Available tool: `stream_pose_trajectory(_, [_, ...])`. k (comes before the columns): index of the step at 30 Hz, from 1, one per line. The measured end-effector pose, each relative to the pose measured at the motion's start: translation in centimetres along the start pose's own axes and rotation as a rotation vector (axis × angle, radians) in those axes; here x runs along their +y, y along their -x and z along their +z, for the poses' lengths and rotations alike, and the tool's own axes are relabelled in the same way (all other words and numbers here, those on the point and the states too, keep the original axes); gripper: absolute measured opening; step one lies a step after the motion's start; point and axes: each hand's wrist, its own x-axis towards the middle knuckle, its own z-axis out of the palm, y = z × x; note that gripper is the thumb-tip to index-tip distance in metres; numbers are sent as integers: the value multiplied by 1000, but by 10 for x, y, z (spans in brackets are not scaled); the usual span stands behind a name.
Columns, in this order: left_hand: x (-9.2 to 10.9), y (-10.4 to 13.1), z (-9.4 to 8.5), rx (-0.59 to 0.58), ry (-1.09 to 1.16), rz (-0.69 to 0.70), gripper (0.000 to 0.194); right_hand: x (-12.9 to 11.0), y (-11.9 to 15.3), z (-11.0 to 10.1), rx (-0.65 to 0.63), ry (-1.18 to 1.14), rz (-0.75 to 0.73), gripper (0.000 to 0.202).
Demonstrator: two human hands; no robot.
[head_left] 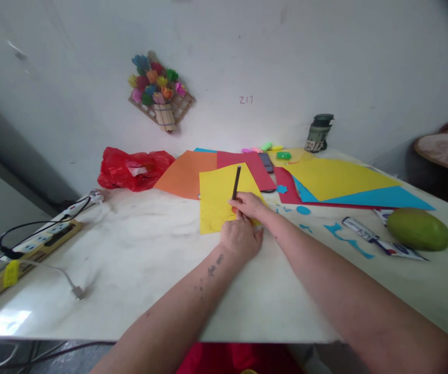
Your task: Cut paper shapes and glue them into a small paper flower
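A yellow sheet of paper (216,188) lies on the table, with faint curved lines drawn on its lower part. My right hand (250,204) grips a dark pencil (236,182), which stands nearly upright over the sheet. Its tip is hidden behind my fingers. Beside it, my left hand (241,236) rests on the sheet's lower edge with curled fingers, one of them reaching to a small orange piece (234,209) between the hands. How firmly that piece is held is hard to see.
Orange paper (187,174), red paper (233,166) and a large yellow sheet (340,176) lie behind. Blue scraps (350,241), a glue tube (360,229) and a green mango-like fruit (418,229) are at right. A red bag (130,169) and power strip (48,236) are left.
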Motion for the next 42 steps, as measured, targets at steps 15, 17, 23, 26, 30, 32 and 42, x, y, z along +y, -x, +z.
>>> stream_pose_trajectory(15, [1, -1, 0, -3, 41, -23, 62, 3, -5, 0, 64, -90, -5, 22])
stream_pose_trajectory(17, [1, -1, 0, -6, 41, -21, 62, 2, -5, 0, 51, -94, 23, 22])
stream_pose_trajectory(23, [1, 0, -2, -25, 40, -22, 61, 3, -5, 0, 25, -124, 48, 23])
stream_pose_trajectory(26, [1, 0, -3, -36, 45, -19, 62, 2, -4, 0, 17, -129, 52, 24])
stream_pose_trajectory(30, [1, -1, -3, -42, 38, -16, 62, 0, -3, -2, -1, -114, 69, 25])
stream_pose_trajectory(32, [1, -1, -2, -38, 37, -16, 62, -1, -3, -2, -3, -112, 71, 25])
stream_pose_trajectory(42, [2, -1, -4, -37, 33, -22, 61, 3, -5, 1, -5, -121, 58, 25])
